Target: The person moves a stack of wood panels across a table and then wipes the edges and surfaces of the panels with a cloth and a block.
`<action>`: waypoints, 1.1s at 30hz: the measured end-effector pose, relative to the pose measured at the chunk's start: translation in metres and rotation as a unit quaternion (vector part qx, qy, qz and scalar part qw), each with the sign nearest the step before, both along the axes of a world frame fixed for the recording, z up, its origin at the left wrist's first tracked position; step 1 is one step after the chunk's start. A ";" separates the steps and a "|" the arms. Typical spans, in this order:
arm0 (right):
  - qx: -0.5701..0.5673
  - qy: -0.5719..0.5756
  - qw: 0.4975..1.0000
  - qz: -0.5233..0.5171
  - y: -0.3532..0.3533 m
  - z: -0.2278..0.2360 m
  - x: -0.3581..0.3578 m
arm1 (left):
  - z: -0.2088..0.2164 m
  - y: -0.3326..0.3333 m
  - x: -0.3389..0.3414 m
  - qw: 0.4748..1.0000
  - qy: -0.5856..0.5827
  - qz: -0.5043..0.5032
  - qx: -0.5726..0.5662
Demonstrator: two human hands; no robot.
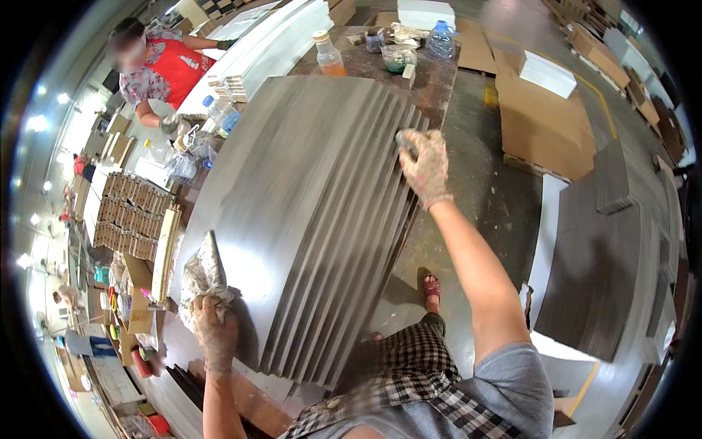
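A stack of grey wood-grain panels [285,161] lies on the workbench, fanned out so that their right edges form steps. My right hand [428,170], in a stained thin glove, is closed around a small dark grey pad [401,139] at the far right edge of the stepped panels. The exact kind of that pad I cannot make out. Close to the near left corner of the top panel, my left hand [213,325], gloved too, grips a crumpled whitish rag [203,267]. Part of the rag points away from me over the panel's left edge.
Beyond the panels stand a bottle of orange liquid [329,55], a tub [399,57] and a blue-tinted jug [441,40]. A co-worker in a red apron [179,77] works at far left beside white boards [274,44]. Dark panels [592,256] are stacked at right; cardboard [545,110] lies behind them.
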State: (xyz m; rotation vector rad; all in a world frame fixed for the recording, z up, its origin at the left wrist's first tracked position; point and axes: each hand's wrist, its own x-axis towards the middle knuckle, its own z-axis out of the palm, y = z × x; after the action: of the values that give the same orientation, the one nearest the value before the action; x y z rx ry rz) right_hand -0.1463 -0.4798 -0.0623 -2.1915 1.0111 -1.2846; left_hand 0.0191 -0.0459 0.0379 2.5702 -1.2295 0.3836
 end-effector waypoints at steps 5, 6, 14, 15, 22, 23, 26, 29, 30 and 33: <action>-0.015 0.005 1.000 -0.010 -0.124 -0.011 0.020 | -0.013 -0.001 -0.007 0.997 0.014 0.076 -0.031; -0.014 -0.005 1.000 -0.016 -0.129 -0.008 0.023 | -0.023 0.012 -0.003 0.993 0.032 0.103 -0.039; -0.011 0.016 0.992 0.126 -0.117 0.007 0.023 | -0.051 0.047 0.003 0.982 -0.045 0.182 -0.002; 0.003 0.001 0.994 0.110 -0.144 0.005 0.027 | -0.051 0.046 0.006 0.983 -0.038 0.182 0.000; 0.023 -0.043 0.986 0.162 -0.119 -0.026 -0.006 | -0.053 0.049 0.000 0.980 -0.053 0.189 0.033; 0.048 -0.051 0.989 0.133 -0.134 -0.026 -0.001 | -0.053 0.043 0.000 0.980 -0.045 0.194 0.005; 0.064 -0.040 0.995 0.071 -0.158 -0.028 -0.003 | -0.042 0.028 -0.007 0.983 -0.034 0.182 -0.014; 0.070 -0.057 0.988 0.124 -0.126 -0.031 -0.008 | -0.028 0.018 -0.013 0.980 -0.016 0.196 -0.017; 0.066 -0.063 0.987 0.134 -0.115 -0.038 -0.009 | -0.024 0.015 -0.014 0.979 -0.004 0.205 -0.017; 0.064 0.007 0.995 0.073 -0.143 -0.055 -0.021 | -0.020 -0.001 -0.014 0.981 -0.006 0.187 -0.042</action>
State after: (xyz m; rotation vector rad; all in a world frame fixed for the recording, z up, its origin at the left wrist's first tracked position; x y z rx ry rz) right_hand -0.1670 -0.6225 -0.1172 -2.1371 0.8940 -1.1083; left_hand 0.0050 -0.0467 0.0179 2.7223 -0.7093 0.5126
